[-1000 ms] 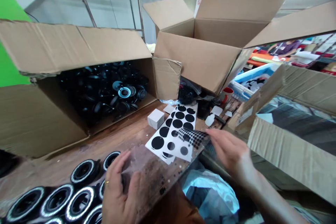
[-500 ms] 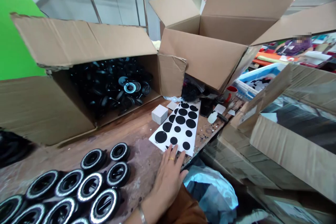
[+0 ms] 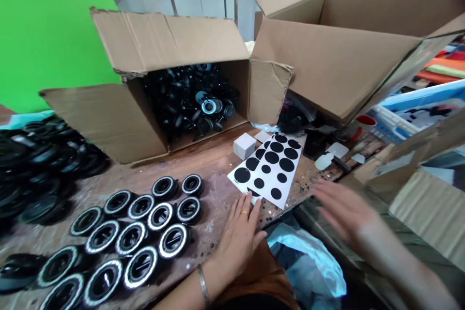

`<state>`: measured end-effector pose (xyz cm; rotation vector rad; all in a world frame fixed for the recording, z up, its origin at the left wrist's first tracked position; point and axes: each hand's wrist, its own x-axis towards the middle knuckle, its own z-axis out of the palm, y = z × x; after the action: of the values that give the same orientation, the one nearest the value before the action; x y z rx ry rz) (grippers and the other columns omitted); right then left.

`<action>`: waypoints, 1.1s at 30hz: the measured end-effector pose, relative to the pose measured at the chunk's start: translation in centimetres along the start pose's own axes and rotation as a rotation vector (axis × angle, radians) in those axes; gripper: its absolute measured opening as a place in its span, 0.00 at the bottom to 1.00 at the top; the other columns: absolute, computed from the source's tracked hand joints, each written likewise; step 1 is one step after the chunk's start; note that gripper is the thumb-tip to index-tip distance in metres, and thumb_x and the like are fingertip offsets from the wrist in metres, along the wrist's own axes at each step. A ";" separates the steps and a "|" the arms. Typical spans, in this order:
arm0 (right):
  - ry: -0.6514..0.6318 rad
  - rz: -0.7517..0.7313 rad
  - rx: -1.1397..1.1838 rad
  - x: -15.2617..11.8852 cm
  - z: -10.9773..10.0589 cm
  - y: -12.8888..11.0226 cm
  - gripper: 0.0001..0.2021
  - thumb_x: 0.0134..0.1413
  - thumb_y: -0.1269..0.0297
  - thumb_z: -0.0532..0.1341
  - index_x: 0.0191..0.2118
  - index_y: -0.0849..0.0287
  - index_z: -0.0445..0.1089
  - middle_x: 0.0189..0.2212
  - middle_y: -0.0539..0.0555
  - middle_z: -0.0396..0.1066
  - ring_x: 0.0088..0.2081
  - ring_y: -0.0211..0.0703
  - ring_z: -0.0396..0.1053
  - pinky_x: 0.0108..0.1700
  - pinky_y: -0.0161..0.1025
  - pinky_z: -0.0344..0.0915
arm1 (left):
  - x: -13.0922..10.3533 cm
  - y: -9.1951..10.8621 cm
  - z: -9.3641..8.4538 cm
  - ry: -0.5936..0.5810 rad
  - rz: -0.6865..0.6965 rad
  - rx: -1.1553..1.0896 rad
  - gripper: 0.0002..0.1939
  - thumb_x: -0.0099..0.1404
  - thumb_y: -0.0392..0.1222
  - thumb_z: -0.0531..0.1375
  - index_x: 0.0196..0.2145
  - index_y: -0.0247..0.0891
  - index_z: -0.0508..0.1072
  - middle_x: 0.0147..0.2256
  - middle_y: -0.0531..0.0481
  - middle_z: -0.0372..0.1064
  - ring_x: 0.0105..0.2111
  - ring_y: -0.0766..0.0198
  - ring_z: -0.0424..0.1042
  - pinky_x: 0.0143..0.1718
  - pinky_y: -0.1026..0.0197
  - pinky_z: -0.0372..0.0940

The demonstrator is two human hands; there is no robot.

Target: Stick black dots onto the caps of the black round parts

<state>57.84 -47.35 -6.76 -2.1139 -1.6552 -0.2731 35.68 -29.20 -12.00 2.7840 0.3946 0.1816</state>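
My left hand [image 3: 240, 227] lies flat on the worn table, fingers outstretched and fingertips at the lower edge of two overlapping white sticker sheets [image 3: 267, 194] with black round stickers. It grips nothing. On the right, my right hand [image 3: 343, 208] hangs over the table edge beside the sheets, blurred by motion, its fingers extended and nothing seen in them. Left of my left hand stand several black round parts with silvery rims [image 3: 174, 240], set in rough rows. Just behind the sheets sits a small white block [image 3: 244, 146].
An open carton [image 3: 145, 140] on its side holds many black parts. A larger open box [image 3: 337, 63] stands behind. More black parts [image 3: 39, 169] are heaped at left. A small white bottle [image 3: 324, 161] and red cup [image 3: 363, 123] lie right; a plastic bag [image 3: 305, 261] hangs below the edge.
My view has swung to the left, showing more black parts. My right hand has come into view from the right. The left hand stays at the sheets' lower edge.
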 end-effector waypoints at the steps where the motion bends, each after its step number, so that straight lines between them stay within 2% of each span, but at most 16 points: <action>1: -0.070 -0.044 0.006 -0.1 0.8 -0.3 0.24 0.60 0.69 0.58 0.61 0.49 0.63 0.60 0.54 0.65 0.61 0.52 0.61 0.62 0.53 0.62 | -0.5 -0.2 -0.2 -0.001 -0.015 -0.014 0.40 0.62 0.38 0.63 0.67 0.39 0.49 0.68 0.35 0.43 0.68 0.45 0.43 0.64 0.38 0.52; 4: -0.250 -0.099 0.026 0.4 4.6 -0.3 0.33 0.55 0.71 0.61 0.66 0.56 0.55 0.65 0.59 0.55 0.66 0.56 0.54 0.64 0.56 0.59 | -2.5 -0.9 -1.2 -0.004 -0.047 -0.054 0.39 0.63 0.38 0.62 0.67 0.42 0.49 0.69 0.38 0.43 0.68 0.48 0.42 0.64 0.39 0.52; 6: -0.291 -0.080 0.061 1.0 6.9 0.4 0.38 0.51 0.70 0.65 0.67 0.57 0.53 0.67 0.61 0.51 0.66 0.56 0.52 0.64 0.54 0.58 | -4.0 -1.5 -1.9 -0.006 -0.071 -0.080 0.38 0.64 0.38 0.61 0.67 0.43 0.49 0.69 0.39 0.44 0.68 0.49 0.43 0.64 0.41 0.54; 8: -0.311 -0.090 0.095 1.4 8.1 1.2 0.40 0.48 0.71 0.66 0.67 0.55 0.53 0.67 0.59 0.51 0.66 0.56 0.52 0.65 0.53 0.57 | -5.4 -2.1 -2.3 -0.010 -0.101 -0.109 0.37 0.65 0.38 0.60 0.67 0.44 0.49 0.69 0.40 0.45 0.68 0.51 0.44 0.64 0.43 0.55; 12: -0.324 -0.147 0.106 1.2 8.1 2.2 0.35 0.48 0.75 0.64 0.63 0.53 0.60 0.65 0.57 0.57 0.64 0.55 0.57 0.63 0.56 0.58 | -7.7 -3.0 -2.1 0.013 -0.147 -0.173 0.34 0.67 0.38 0.58 0.67 0.47 0.49 0.69 0.43 0.45 0.68 0.53 0.46 0.63 0.45 0.56; 16: -0.273 -0.236 0.134 0.7 6.7 1.7 0.22 0.55 0.72 0.61 0.56 0.55 0.68 0.56 0.58 0.69 0.58 0.54 0.66 0.58 0.57 0.64 | -8.6 -3.4 -1.3 0.067 -0.175 -0.225 0.34 0.68 0.39 0.55 0.67 0.51 0.47 0.68 0.45 0.45 0.67 0.53 0.47 0.63 0.44 0.56; 18: -0.232 -0.261 0.174 0.7 6.2 1.1 0.17 0.58 0.70 0.60 0.53 0.56 0.71 0.50 0.57 0.74 0.53 0.51 0.69 0.55 0.53 0.68 | -8.6 -3.4 -1.3 0.073 -0.189 -0.242 0.34 0.69 0.39 0.55 0.67 0.52 0.46 0.68 0.46 0.45 0.67 0.53 0.49 0.62 0.44 0.57; 20: -0.150 -0.244 0.218 1.1 6.2 -0.1 0.15 0.61 0.71 0.58 0.52 0.55 0.71 0.46 0.57 0.76 0.50 0.48 0.71 0.52 0.49 0.70 | -8.4 -3.1 -1.6 0.088 -0.212 -0.254 0.34 0.69 0.40 0.54 0.68 0.52 0.45 0.69 0.46 0.45 0.67 0.53 0.50 0.62 0.45 0.57; 23: 0.023 -0.224 0.254 2.3 7.6 -3.1 0.18 0.62 0.74 0.55 0.55 0.56 0.68 0.47 0.57 0.75 0.49 0.46 0.72 0.52 0.47 0.71 | -7.6 -2.6 -2.7 0.166 -0.243 -0.256 0.33 0.70 0.40 0.53 0.68 0.51 0.44 0.69 0.45 0.45 0.66 0.54 0.51 0.62 0.47 0.58; 25: 0.083 -0.251 0.257 3.2 9.1 -5.7 0.19 0.62 0.74 0.54 0.56 0.56 0.68 0.48 0.58 0.75 0.50 0.47 0.72 0.52 0.47 0.71 | -7.0 -2.3 -3.5 0.244 -0.245 -0.246 0.32 0.71 0.39 0.51 0.68 0.50 0.44 0.69 0.45 0.44 0.67 0.54 0.50 0.63 0.46 0.57; 28: 0.040 -0.332 0.285 4.1 11.1 -9.4 0.15 0.61 0.70 0.58 0.53 0.57 0.70 0.46 0.59 0.75 0.50 0.51 0.70 0.51 0.50 0.70 | -6.0 -2.2 -4.1 0.310 -0.219 -0.223 0.31 0.71 0.38 0.51 0.68 0.48 0.46 0.68 0.44 0.45 0.67 0.54 0.48 0.64 0.46 0.56; 30: -0.014 -0.349 0.358 4.6 11.6 -10.4 0.14 0.58 0.63 0.62 0.50 0.58 0.71 0.45 0.60 0.75 0.49 0.53 0.70 0.49 0.51 0.69 | -5.3 -2.4 -4.0 0.301 -0.197 -0.197 0.28 0.71 0.39 0.51 0.67 0.45 0.50 0.68 0.42 0.48 0.67 0.53 0.49 0.63 0.44 0.56; 32: -0.032 -0.241 0.414 5.4 11.5 -9.8 0.12 0.57 0.60 0.63 0.45 0.58 0.71 0.42 0.60 0.75 0.46 0.52 0.70 0.48 0.51 0.68 | -4.3 -2.5 -3.5 0.267 -0.183 -0.170 0.26 0.71 0.40 0.52 0.64 0.41 0.54 0.66 0.39 0.51 0.67 0.52 0.49 0.63 0.43 0.57; 33: -0.036 -0.123 0.400 6.0 11.4 -9.0 0.10 0.58 0.61 0.62 0.43 0.58 0.71 0.40 0.59 0.74 0.44 0.51 0.69 0.47 0.50 0.68 | -3.7 -2.5 -3.2 0.248 -0.175 -0.161 0.25 0.70 0.41 0.53 0.63 0.39 0.57 0.66 0.38 0.53 0.67 0.51 0.49 0.63 0.43 0.57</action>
<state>49.56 -35.31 -12.41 -1.7329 -1.6982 0.0579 31.02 -27.05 -10.10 2.5592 0.6511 0.4969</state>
